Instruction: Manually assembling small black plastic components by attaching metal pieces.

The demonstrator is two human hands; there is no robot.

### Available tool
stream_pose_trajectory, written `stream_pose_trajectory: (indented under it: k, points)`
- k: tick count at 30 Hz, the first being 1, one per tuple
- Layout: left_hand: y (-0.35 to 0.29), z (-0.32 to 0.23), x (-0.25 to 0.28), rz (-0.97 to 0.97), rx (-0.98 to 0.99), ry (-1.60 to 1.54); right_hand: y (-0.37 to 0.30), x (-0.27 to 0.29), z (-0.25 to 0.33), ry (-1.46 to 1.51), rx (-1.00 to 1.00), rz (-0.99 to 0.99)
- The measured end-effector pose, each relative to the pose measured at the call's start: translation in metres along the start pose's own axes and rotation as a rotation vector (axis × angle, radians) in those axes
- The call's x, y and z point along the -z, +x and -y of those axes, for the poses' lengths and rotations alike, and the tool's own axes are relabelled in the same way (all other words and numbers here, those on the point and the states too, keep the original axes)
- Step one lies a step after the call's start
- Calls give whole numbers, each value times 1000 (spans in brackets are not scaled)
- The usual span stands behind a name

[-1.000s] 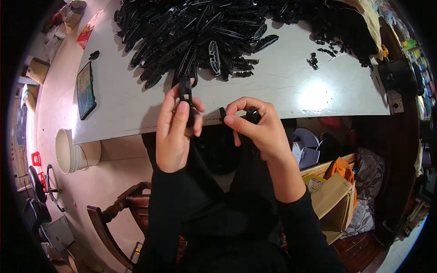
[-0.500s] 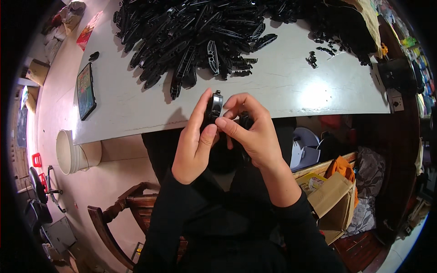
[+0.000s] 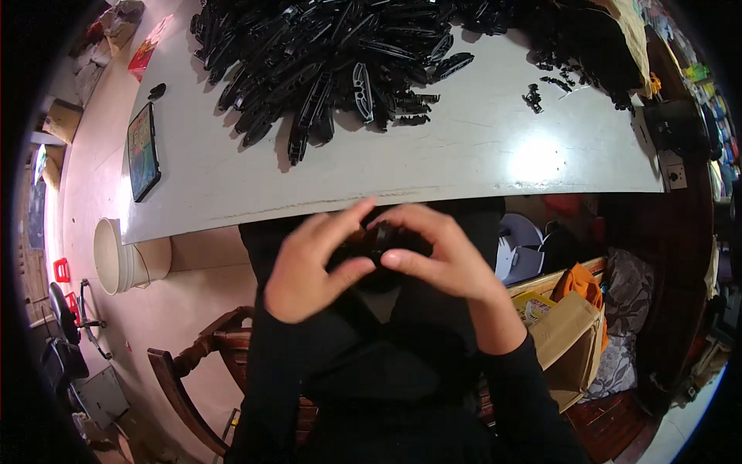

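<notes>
My left hand [image 3: 309, 267], smeared by motion, and my right hand [image 3: 448, 255] come together just below the near table edge, above my lap. Between their curled fingers and thumbs is a black plastic part [image 3: 379, 235]. Much of it is covered by the fingers and blends into the dark clothing behind, so its full shape is hard to make out. Both thumbs point inward along its near side. On the table beyond lies a big heap of long, narrow black plastic parts [image 3: 317, 100], with hollow ribbed insides showing on some.
Small black pieces [image 3: 533, 99] lie at the table's right, near a darker pile. A phone [image 3: 143, 155] rests at the left table edge. Below stand a cream bucket [image 3: 116, 259], a wooden chair [image 3: 185, 387] and an open cardboard box [image 3: 572, 348].
Both hands have dropped from above the table edge toward my lap, and the left has swung outward. The black part held upright before is lower and mostly hidden by the fingers.
</notes>
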State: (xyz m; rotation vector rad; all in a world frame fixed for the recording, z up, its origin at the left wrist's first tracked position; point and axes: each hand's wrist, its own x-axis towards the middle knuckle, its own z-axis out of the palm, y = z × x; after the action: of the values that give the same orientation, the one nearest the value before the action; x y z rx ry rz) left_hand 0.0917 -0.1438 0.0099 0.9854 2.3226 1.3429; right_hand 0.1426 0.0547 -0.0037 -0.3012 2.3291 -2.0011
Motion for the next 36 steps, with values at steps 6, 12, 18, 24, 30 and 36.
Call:
stream_pose_trajectory:
  k: [6,12,18,24,30,36]
  points:
    - [69,29,16,-701,-78,545,56,25,-10,-469,144,-442]
    - [105,37,18,-559,-9,943,75,30,-20,-936,89,-560]
    - [73,26,12,-660,78,-233,64,29,-25,-902,51,-540]
    - [49,3,-8,-406,132,-1048,45,21,-10,-625,13,-500]
    - [40,-12,-19,-414,250,-890,37,-7,29,550,-239,-216]
    - [35,-4,-26,-324,-48,-459,32,-15,19,621,-123,-272]
